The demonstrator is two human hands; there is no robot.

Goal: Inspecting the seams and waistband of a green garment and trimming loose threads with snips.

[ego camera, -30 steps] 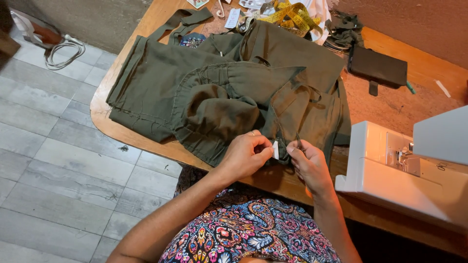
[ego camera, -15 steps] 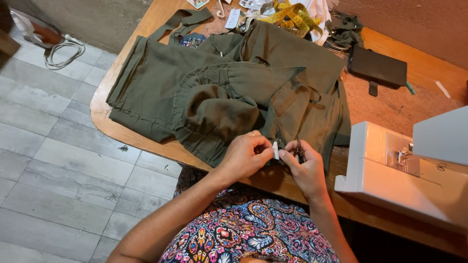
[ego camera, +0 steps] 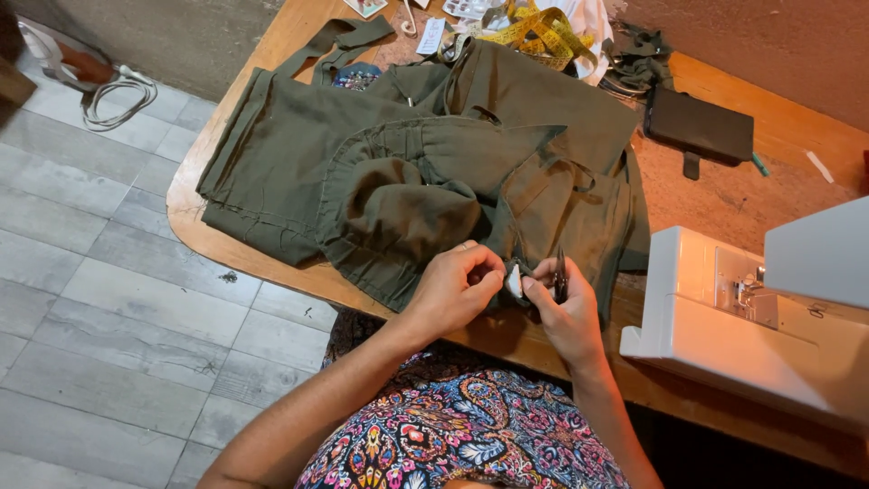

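An olive green garment (ego camera: pixel 425 172) lies bunched on a wooden table (ego camera: pixel 724 204). My left hand (ego camera: pixel 457 290) pinches a small white tab (ego camera: pixel 513 282) and the fabric at the garment's near edge. My right hand (ego camera: pixel 566 312) meets it from the right, gripping a small dark metal tool (ego camera: pixel 559 274) against the same spot. The two hands touch at the fingertips over the table's front edge.
A white sewing machine (ego camera: pixel 760 317) stands at the right. A black pouch (ego camera: pixel 699 127), a yellow measuring tape (ego camera: pixel 543 27) and small sewing items lie at the back. Grey tiled floor (ego camera: pixel 109 299) is to the left, with a coiled white cable (ego camera: pixel 113 95).
My hands have drawn closer together at the garment's edge, and the right hand now presses in against the white tab. The garment has barely moved.
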